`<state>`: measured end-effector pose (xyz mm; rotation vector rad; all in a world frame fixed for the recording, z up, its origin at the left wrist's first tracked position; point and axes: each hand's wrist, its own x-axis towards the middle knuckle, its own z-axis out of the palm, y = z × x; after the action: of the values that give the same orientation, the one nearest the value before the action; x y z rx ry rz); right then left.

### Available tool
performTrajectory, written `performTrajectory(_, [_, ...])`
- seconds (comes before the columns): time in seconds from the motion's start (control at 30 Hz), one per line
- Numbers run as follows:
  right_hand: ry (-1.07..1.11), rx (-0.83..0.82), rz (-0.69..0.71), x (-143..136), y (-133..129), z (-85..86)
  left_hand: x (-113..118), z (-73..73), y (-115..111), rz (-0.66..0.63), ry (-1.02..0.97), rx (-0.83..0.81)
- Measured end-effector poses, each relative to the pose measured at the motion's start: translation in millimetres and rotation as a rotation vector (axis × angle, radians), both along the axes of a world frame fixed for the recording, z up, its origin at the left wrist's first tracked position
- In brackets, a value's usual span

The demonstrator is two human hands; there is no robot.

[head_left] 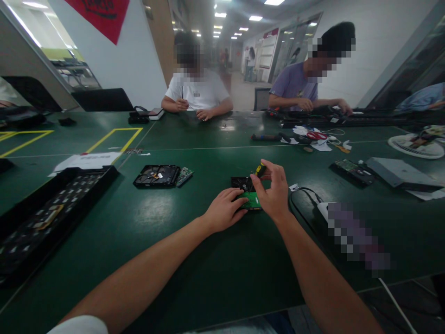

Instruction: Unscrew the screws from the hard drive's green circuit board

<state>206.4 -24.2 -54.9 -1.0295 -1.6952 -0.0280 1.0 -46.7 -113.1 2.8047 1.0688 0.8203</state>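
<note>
L hand [225,208], fingers slightly spread, rests on the left side of a hard drive [239,183] w/ a green PCB [251,201], flat on a dark green table [194,283] directly ahead of the wearer; whether it grips, can't tell. R hand [274,189] pinches a yellow-and-black screwdriver [259,170], tilted, over the drive (tip hidden, so contact can't be told). To the left, a 2nd drive [156,176] lies just beside a loose PCB [185,175]. Opposite, a co-worker in a white tee [208,90] sits near another in purple [292,83].
</note>
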Motion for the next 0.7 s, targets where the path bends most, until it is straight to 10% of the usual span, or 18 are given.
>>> performTrajectory(0.7, [-0.026,-0.067,0.055,1.2,-0.7,-1.2,0.2,0.1,0.1,-0.002,-0.017,0.002])
